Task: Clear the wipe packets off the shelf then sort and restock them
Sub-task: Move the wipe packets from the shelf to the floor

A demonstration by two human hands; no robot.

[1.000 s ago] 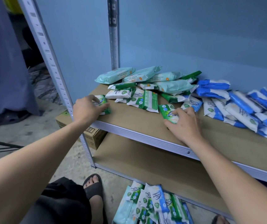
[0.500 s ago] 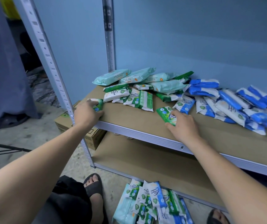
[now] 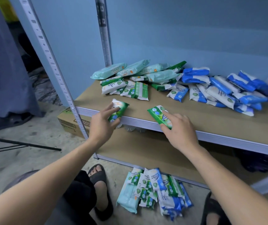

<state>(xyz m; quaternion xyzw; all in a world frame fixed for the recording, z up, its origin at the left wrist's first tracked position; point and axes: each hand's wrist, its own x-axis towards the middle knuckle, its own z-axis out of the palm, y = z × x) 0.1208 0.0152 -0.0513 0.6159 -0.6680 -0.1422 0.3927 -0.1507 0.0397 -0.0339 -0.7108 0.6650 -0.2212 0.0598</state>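
Note:
Wipe packets lie along the back of the brown shelf board [image 3: 211,117]: mint ones [image 3: 130,70] at the left, green-and-white ones [image 3: 135,91] before them, blue-and-white ones [image 3: 224,91] at the right. My left hand [image 3: 102,125] pinches a small green packet [image 3: 119,109] that sticks out over the shelf's front edge. My right hand [image 3: 178,130] grips another green packet [image 3: 158,115] at the front edge, thumb under it and fingers on top. A heap of mixed packets [image 3: 154,190] lies on the floor between my feet.
A lower shelf board [image 3: 146,151] runs beneath. Perforated metal uprights [image 3: 52,62] frame the rack against the blue wall. A cardboard box [image 3: 68,120] sits on the floor at the left, beside a black stand leg [image 3: 24,145]. My sandalled feet [image 3: 99,177] are near the heap.
Both hands have drawn their green packets toward me to the shelf's front edge. The left packet now hangs over the edge; the right one has slid forward from mid-shelf.

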